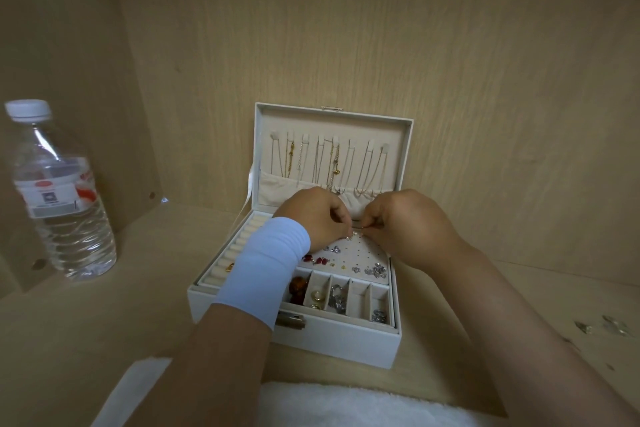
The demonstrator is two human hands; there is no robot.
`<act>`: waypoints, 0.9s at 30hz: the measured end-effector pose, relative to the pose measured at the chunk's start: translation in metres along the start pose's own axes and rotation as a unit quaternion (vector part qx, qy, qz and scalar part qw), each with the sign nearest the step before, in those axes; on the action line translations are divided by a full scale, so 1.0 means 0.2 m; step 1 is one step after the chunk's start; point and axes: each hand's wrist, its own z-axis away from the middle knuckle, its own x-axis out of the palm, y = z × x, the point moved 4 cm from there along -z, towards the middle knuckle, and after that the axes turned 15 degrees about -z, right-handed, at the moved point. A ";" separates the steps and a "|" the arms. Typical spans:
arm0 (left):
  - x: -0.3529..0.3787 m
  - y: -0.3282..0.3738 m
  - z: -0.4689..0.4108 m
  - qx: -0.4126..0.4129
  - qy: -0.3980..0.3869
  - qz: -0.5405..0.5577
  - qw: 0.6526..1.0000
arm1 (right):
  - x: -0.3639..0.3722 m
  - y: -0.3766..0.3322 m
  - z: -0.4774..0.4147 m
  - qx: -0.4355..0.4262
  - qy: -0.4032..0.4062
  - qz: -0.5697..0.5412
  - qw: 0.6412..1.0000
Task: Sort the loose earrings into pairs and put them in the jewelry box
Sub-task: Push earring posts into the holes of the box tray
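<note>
Well, a pale wooden shelf (104, 322) with wooden walls fills the whole view, and a white jewelry box (346, 340) stands open in the middle of it, its lid (398, 135) leaning back against the rear wall with thin necklaces (332, 163) hanging inside. A clear water bottle (62, 201) with a white cap stands upright well to the left of the box, and a white fluffy cloth (346, 406) lies along the near edge. Both arms reach over the box; the left one wears a white wristband (266, 270). The left hand (311, 215) and right hand (405, 218) meet over the far end of the dotted earring panel (360, 253), fingers curled. The left hand pinches a small pale earring (350, 237) just above the panel, and the right hand's fingertips pinch a tiny gold piece (362, 227) right beside it. Red and silver earrings already sit on the panel, more fill the front compartments (360, 298), and a few loose clear earrings (602, 326) lie on the shelf to the right.
</note>
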 end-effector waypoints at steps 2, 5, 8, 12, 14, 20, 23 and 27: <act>0.00 0.00 0.00 0.005 0.000 0.000 1.000 | 0.00 0.00 0.00 -0.005 -0.004 0.000 1.000; 0.00 0.00 0.00 0.004 -0.006 0.001 1.000 | 0.01 0.00 0.00 -0.012 -0.010 -0.024 1.000; 0.00 0.00 0.00 0.004 -0.010 0.006 1.000 | 0.01 0.01 0.00 0.007 -0.031 -0.070 0.997; 0.00 0.00 0.00 0.007 -0.011 0.012 1.000 | 0.00 0.04 -0.01 0.063 -0.044 -0.125 0.989; 0.00 0.00 0.00 0.008 -0.009 0.013 1.000 | -0.01 0.06 0.00 0.070 -0.035 -0.137 0.988; 0.01 0.00 -0.01 0.006 -0.010 0.010 1.000 | 0.01 0.06 0.00 0.076 -0.037 -0.106 0.991; 0.01 0.00 -0.01 0.006 -0.009 0.007 1.000 | 0.01 0.05 -0.01 0.080 -0.029 -0.064 0.994; 0.00 0.01 0.00 0.010 -0.011 0.006 1.000 | 0.01 0.06 -0.01 0.084 -0.032 -0.063 0.994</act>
